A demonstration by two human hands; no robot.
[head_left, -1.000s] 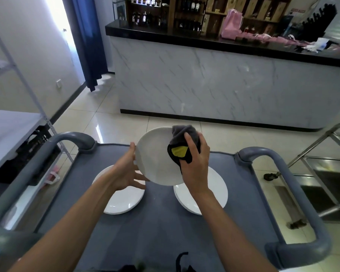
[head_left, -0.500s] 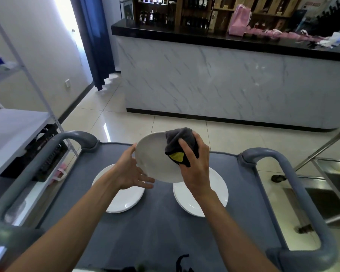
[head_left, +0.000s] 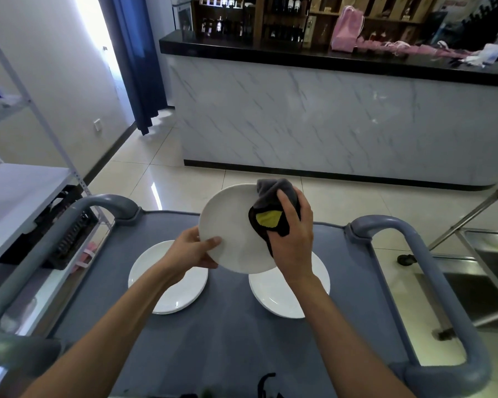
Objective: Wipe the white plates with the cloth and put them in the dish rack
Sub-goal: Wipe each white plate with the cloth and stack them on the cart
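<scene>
My left hand [head_left: 194, 249] grips the left rim of a white plate [head_left: 230, 225], held tilted above the grey cart top [head_left: 227, 334]. My right hand [head_left: 292, 237] presses a dark grey cloth [head_left: 273, 206] with a yellow patch against the plate's right side. Two more white plates lie flat on the cart: one at the left [head_left: 173, 288], partly under my left wrist, and one at the right [head_left: 282, 294], partly under my right forearm. No dish rack can be picked out with certainty.
Grey cart handles rise at the left [head_left: 78, 214] and right [head_left: 414, 248]. A metal shelf unit [head_left: 26, 185] with a black crate [head_left: 66, 228] stands at the left. A steel sink frame [head_left: 489, 254] is at the right. A marble-fronted counter [head_left: 328, 119] lies ahead.
The plate has turned to face me more, and my left thumb now rests on its front rim. My right hand with the cloth stays on the plate's right side.
</scene>
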